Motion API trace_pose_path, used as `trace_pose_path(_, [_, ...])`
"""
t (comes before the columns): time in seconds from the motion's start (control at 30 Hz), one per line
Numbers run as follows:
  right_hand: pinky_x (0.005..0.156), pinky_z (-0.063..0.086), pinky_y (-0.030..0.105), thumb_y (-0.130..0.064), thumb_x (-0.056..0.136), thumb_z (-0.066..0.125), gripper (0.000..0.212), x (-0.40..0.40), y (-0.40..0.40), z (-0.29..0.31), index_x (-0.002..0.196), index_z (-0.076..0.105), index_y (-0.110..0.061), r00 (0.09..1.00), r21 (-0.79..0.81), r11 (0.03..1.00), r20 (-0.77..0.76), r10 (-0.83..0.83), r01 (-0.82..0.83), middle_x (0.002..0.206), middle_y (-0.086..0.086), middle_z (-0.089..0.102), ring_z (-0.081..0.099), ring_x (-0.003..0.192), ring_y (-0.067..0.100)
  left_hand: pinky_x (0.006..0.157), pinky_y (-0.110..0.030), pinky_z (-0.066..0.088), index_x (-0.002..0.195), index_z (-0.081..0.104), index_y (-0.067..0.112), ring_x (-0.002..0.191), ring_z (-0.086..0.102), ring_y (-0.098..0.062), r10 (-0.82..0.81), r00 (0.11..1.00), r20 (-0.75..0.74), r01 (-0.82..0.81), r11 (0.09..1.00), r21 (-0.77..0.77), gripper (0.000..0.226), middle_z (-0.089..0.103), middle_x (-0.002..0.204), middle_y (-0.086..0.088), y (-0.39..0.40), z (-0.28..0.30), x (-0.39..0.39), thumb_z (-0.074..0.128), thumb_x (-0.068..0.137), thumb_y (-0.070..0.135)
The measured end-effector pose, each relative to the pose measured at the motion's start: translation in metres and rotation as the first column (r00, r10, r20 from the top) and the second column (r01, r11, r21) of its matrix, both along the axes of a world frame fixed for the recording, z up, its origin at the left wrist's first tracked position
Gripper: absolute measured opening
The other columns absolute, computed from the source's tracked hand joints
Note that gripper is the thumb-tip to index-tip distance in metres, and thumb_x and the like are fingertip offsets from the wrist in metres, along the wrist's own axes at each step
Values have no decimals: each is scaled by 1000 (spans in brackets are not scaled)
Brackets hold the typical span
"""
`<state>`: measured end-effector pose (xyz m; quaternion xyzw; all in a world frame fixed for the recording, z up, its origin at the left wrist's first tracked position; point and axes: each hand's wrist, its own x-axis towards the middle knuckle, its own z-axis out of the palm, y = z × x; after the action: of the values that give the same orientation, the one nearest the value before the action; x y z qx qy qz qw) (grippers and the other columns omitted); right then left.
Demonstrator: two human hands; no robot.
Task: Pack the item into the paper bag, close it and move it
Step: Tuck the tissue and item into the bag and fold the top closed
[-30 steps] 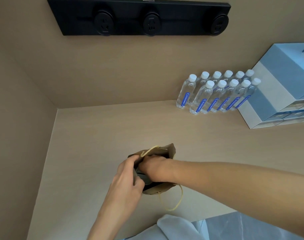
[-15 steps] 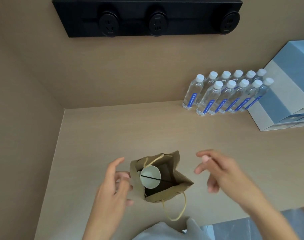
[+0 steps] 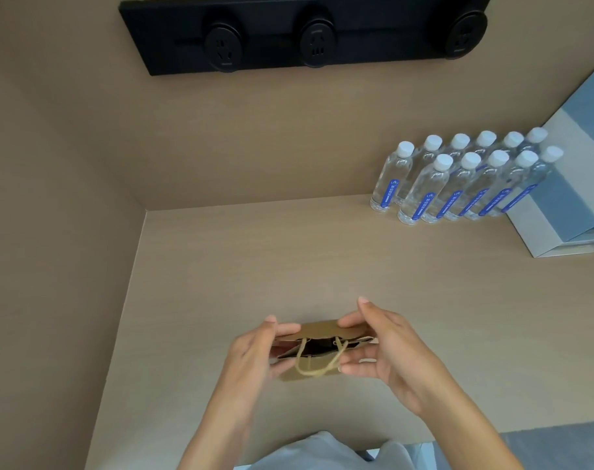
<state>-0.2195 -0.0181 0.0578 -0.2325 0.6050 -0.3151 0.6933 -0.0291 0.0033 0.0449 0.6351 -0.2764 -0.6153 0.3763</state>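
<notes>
Left hand [image 3: 254, 354] and right hand [image 3: 383, 347] pinch opposite ends of the small kraft paper bag [image 3: 317, 334] between them — squeezing its mouth nearly shut, rope handle [image 3: 317, 364] hanging toward the wrists.

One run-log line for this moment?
stage: closing | paper bag: mouth nearly shut | left hand, right hand: pinching bag ends

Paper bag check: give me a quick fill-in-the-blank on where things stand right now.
1. The paper bag is gripped by ____ hands, the left hand and the right hand.
2. The bag's rope handle is ____ in colour.
3. The water bottles have ____ caps.

Missing words: both; yellow; white
</notes>
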Motion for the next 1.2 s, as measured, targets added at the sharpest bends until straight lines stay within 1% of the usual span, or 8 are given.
trace_pose_path(0.23, [74, 59, 41, 9, 89, 61, 13, -2, 5, -13, 102, 63, 10, 999, -71, 997, 32, 2, 0, 93, 18, 55, 61, 75, 26, 74, -24, 50, 72, 81, 17, 80, 69, -12, 81, 979, 187, -68, 995, -70, 21, 73, 102, -15, -1, -15, -12, 71, 82, 0])
trace_pose_path(0.33, [79, 59, 39, 14, 84, 63, 26, -4, 9, -20, 107, 65, 1, 1000, -114, 993, -17, 7, -8, 101, 17, 59, 65, 80, 25, 79, -21, 50, 88, 77, 18, 103, 64, -12, 88, 962, 260, -59, 991, -117, 28, 54, 122, -7, -2, -24, -11, 78, 74, -6])
trace_pose_path(0.43, [73, 56, 27, 12, 80, 68, 45, -6, 12, -29, 114, 65, -17, 973, -206, 968, -206, 99, -142, 111, 11, 62, 68, 80, 20, 83, -34, 60, 109, 71, 20, 113, 58, -16, 5, 967, 255, 29, 991, -129, 49, 46, 125, 0, -4, -33, -7, 80, 71, -9])
trace_pose_path(0.53, [88, 55, 35, 6, 78, 70, 66, -5, 10, -43, 133, 52, -24, 896, -231, 928, -405, 181, -291, 119, 8, 52, 62, 98, 21, 91, -48, 58, 117, 68, 19, 107, 63, -23, -158, 941, 301, 195, 976, -98, 58, 57, 119, -1, -10, -40, -7, 84, 68, -6])
trace_pose_path(0.73, [77, 44, 16, -18, 79, 73, 62, -4, 3, -61, 134, 47, -30, 719, -281, 869, -685, 117, -408, 102, -14, 37, 51, 89, -3, 64, -7, 46, 81, 71, 32, 73, 62, -12, -203, 868, 453, 291, 947, -134, 39, 62, 88, 3, -16, -47, -18, 86, 66, -1])
trace_pose_path(0.97, [79, 41, 22, -33, 79, 72, 52, -22, 7, -68, 127, 52, -33, 517, -240, 802, -851, 98, -547, 97, -8, 29, 43, 94, 12, 66, -4, 41, 72, 70, 31, 69, 53, 7, -178, 822, 541, 332, 921, -201, 35, 58, 78, 10, -13, -54, -28, 82, 71, -2])
trace_pose_path(1.03, [83, 44, 25, -28, 75, 78, 41, -30, 6, -72, 113, 62, -30, 540, -276, 804, -839, 65, -527, 99, -6, 29, 43, 97, 14, 68, -3, 39, 73, 72, 26, 75, 53, 9, -155, 809, 567, 330, 918, -220, 31, 60, 79, 10, -13, -59, -30, 81, 72, -4])
trace_pose_path(1.2, [77, 40, 9, -2, 69, 83, 33, -51, -2, -85, 90, 72, -25, 833, -397, 860, -551, 56, -321, 100, 0, 48, 48, 84, 13, 78, -11, 44, 77, 68, 37, 86, 64, 0, -148, 824, 547, 315, 922, -226, 38, 71, 89, 14, -13, -70, -29, 80, 77, 2])
